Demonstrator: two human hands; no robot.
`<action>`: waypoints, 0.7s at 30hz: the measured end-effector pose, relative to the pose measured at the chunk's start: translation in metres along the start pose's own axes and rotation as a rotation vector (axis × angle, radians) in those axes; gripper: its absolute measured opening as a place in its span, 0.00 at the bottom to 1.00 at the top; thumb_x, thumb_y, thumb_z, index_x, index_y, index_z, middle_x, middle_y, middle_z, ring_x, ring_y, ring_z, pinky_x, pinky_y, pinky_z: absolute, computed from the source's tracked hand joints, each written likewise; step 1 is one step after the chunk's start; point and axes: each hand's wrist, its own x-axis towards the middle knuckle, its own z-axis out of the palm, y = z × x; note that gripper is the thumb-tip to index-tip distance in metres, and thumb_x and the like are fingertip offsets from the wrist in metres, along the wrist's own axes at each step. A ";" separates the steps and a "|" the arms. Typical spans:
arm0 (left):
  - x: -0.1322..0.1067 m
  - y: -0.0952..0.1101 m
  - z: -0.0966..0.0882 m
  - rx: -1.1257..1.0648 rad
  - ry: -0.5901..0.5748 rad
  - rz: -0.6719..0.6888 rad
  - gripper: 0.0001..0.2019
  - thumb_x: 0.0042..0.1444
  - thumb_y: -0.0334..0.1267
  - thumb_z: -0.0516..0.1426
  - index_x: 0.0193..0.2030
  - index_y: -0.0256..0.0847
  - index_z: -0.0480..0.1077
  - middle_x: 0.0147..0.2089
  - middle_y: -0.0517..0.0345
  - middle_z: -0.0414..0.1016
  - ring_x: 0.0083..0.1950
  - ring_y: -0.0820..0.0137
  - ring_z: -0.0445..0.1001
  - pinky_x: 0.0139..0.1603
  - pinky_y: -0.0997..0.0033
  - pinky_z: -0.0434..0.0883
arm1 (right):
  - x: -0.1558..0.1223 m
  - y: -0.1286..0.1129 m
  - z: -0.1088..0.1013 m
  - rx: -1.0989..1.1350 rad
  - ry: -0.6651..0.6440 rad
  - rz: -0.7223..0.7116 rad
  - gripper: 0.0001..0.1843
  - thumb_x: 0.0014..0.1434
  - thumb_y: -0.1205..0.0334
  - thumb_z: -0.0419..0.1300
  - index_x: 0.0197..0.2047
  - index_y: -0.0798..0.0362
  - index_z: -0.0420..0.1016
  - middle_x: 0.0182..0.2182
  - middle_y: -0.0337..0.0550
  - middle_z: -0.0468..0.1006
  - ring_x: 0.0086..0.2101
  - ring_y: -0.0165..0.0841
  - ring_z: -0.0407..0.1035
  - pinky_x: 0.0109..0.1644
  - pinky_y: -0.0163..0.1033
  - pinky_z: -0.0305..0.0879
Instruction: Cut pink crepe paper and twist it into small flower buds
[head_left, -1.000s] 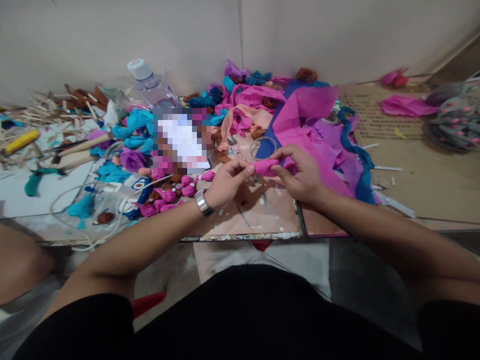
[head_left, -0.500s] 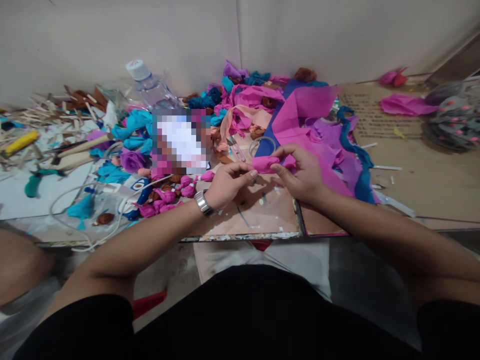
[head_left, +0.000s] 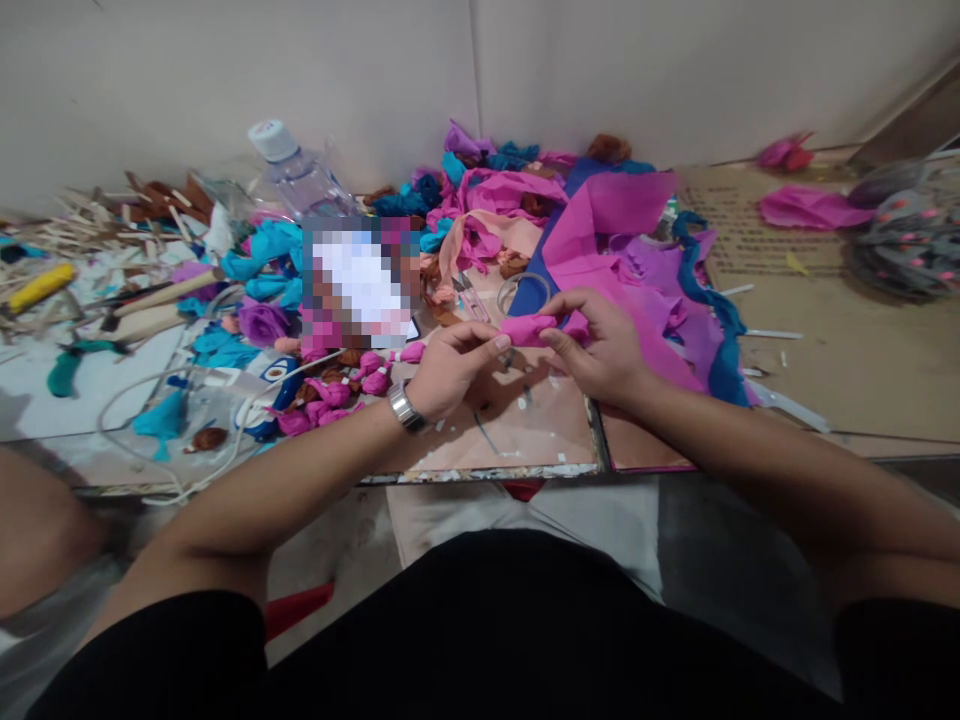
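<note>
A small piece of pink crepe paper (head_left: 525, 330) is stretched between my two hands above the table. My left hand (head_left: 459, 368), with a metal watch on the wrist, pinches its left end between thumb and fingertips. Around its right part my right hand (head_left: 600, 345) is closed, thumb below and fingers on top. Just behind the paper lie a roll of clear tape (head_left: 523, 292) and a pink craft knife (head_left: 472, 300). Several pink wrapped paper balls (head_left: 375, 372) lie to the left of my left hand.
Crumpled pink, purple and blue paper (head_left: 637, 260) is heaped behind and right of my hands. A phone with a blurred screen (head_left: 364, 285), a water bottle (head_left: 300, 175), a white cable (head_left: 180, 480) and wooden sticks (head_left: 82, 220) are on the left. Brown cardboard (head_left: 847, 370) covers the right side.
My hands and the pink crepe paper have hardly moved; the left fingertips are slightly further left. The view has shifted a little.
</note>
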 end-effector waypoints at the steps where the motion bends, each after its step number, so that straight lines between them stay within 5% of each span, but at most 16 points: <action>1: 0.000 -0.001 0.000 -0.002 -0.006 0.001 0.19 0.55 0.54 0.75 0.35 0.40 0.82 0.34 0.57 0.84 0.33 0.73 0.79 0.38 0.71 0.76 | 0.000 0.000 0.000 0.008 0.001 -0.001 0.17 0.72 0.41 0.64 0.48 0.47 0.77 0.41 0.45 0.83 0.41 0.41 0.77 0.46 0.49 0.75; 12: 0.002 -0.001 0.000 0.082 -0.020 0.007 0.23 0.58 0.59 0.72 0.36 0.41 0.75 0.32 0.59 0.77 0.32 0.73 0.74 0.38 0.69 0.73 | 0.000 0.000 0.000 -0.004 0.026 0.024 0.15 0.72 0.44 0.65 0.49 0.47 0.78 0.41 0.45 0.83 0.40 0.40 0.77 0.44 0.47 0.75; 16: 0.002 0.000 -0.001 0.243 0.056 0.252 0.23 0.62 0.61 0.68 0.46 0.44 0.73 0.47 0.54 0.78 0.47 0.67 0.77 0.50 0.65 0.75 | 0.001 0.003 -0.001 -0.064 -0.055 -0.054 0.14 0.73 0.44 0.65 0.49 0.45 0.80 0.40 0.44 0.85 0.41 0.42 0.78 0.46 0.49 0.74; 21: -0.002 -0.004 -0.001 0.300 -0.122 0.323 0.21 0.68 0.54 0.66 0.58 0.43 0.72 0.56 0.48 0.78 0.55 0.65 0.78 0.56 0.64 0.75 | 0.002 0.008 0.000 -0.100 -0.210 -0.164 0.15 0.73 0.43 0.65 0.50 0.45 0.83 0.37 0.43 0.86 0.39 0.42 0.79 0.50 0.52 0.71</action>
